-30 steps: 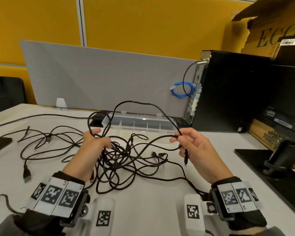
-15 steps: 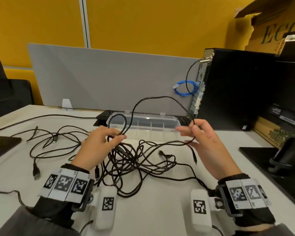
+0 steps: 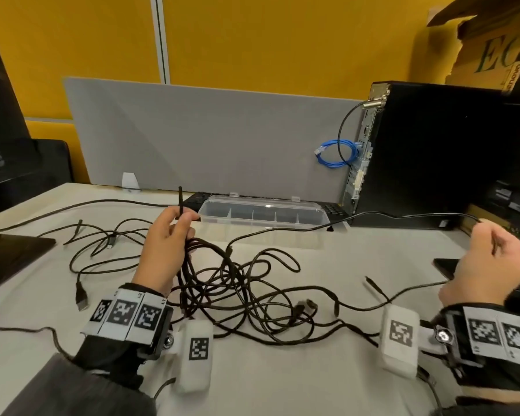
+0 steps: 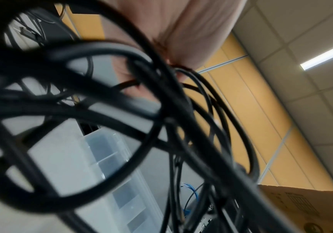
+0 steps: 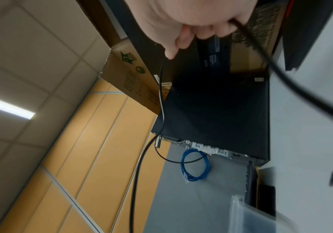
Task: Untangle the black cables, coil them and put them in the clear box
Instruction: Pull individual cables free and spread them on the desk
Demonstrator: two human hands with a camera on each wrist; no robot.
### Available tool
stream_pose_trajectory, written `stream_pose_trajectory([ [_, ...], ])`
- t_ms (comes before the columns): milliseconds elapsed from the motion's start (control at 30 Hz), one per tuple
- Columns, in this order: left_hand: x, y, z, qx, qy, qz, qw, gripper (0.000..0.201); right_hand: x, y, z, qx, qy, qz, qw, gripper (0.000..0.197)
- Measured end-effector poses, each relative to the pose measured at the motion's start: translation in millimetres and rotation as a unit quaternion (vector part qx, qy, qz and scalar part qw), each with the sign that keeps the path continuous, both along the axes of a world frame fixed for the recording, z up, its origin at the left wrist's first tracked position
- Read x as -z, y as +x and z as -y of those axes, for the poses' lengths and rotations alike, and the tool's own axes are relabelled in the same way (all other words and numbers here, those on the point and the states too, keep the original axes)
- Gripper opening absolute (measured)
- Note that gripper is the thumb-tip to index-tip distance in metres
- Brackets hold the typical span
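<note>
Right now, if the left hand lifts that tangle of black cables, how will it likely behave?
The tangle of black cables is probably floppy: its loops sag onto the table. It would likely rise as one clump, since strands cross repeatedly below the left hand. The strand stretched to the right hand may drag it sideways.

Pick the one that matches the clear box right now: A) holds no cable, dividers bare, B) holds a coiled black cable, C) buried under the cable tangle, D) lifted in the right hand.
A. In the head view the clear box sits on the table behind the tangle of black cables, its dividers showing and no cable inside; the left hand grips the tangle and the right hand pulls a single cable.
</note>
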State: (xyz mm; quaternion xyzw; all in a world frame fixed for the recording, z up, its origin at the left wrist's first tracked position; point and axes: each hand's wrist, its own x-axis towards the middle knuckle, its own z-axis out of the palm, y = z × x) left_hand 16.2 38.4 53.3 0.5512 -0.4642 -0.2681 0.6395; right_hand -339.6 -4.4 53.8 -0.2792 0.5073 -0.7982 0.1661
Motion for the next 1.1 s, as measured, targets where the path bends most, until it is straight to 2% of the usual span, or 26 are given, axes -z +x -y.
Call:
stream_pose_trajectory([
  [133, -1, -1, 0, -0.022, -0.003, -0.090, 0.996, 0.023, -2, 1, -1, 0.063, -0.032, 0.027, 0.997, 0.028],
  [267, -1, -3, 1, -0.011, -0.026, -0.135, 0.990, 0.024, 0, 0, 2, 0.064, -0.035, 0.045, 0.996, 0.027],
  [467, 3, 5, 3, -0.083, -0.060, -0.170, 0.980, 0.026, -2, -9, 1, 0.218, -0.102, 0.000, 0.970, 0.037],
  [567, 4, 9, 5, -0.103, -0.066, -0.188, 0.974, 0.027, 4, -16, 4, 0.213, -0.056, -0.030, 0.975, 0.029],
  [667, 2, 7, 5, -0.083, -0.075, -0.203, 0.973, 0.026, 6, -17, 5, 0.144, 0.070, -0.141, 0.977, 0.021],
  [700, 1, 6, 5, -0.074, -0.076, -0.202, 0.974, 0.025, 2, -16, 4, 0.131, 0.130, -0.214, 0.959, 0.019],
  [733, 1, 5, 5, -0.067, -0.077, -0.199, 0.975, 0.025, -4, -13, 2, 0.128, 0.198, -0.303, 0.923, 0.020],
  [767, 1, 4, 5, -0.061, -0.078, -0.194, 0.976, 0.025, -12, -7, 0, 0.137, 0.245, -0.402, 0.872, 0.025],
  [833, 0, 2, 5, -0.050, -0.083, -0.182, 0.979, 0.025, -26, 17, -3, 0.145, 0.242, -0.590, 0.756, 0.039],
  [900, -2, -1, 4, -0.036, -0.088, -0.173, 0.980, 0.025, -37, 53, -2, 0.061, 0.201, -0.747, 0.631, 0.046],
  [933, -3, -1, 3, -0.028, -0.090, -0.171, 0.981, 0.025, -39, 73, 1, -0.020, 0.193, -0.791, 0.581, 0.049],
  [1000, -4, -2, 2, -0.019, -0.091, -0.165, 0.982, 0.026, -35, 108, 9, -0.176, 0.212, -0.825, 0.494, 0.055],
  [1033, -4, -2, 1, -0.017, -0.090, -0.163, 0.982, 0.025, -31, 124, 13, -0.234, 0.220, -0.828, 0.460, 0.054],
  [1100, -3, -2, 1, -0.013, -0.090, -0.165, 0.982, 0.025, -24, 142, 21, -0.315, 0.231, -0.823, 0.413, 0.034],
])
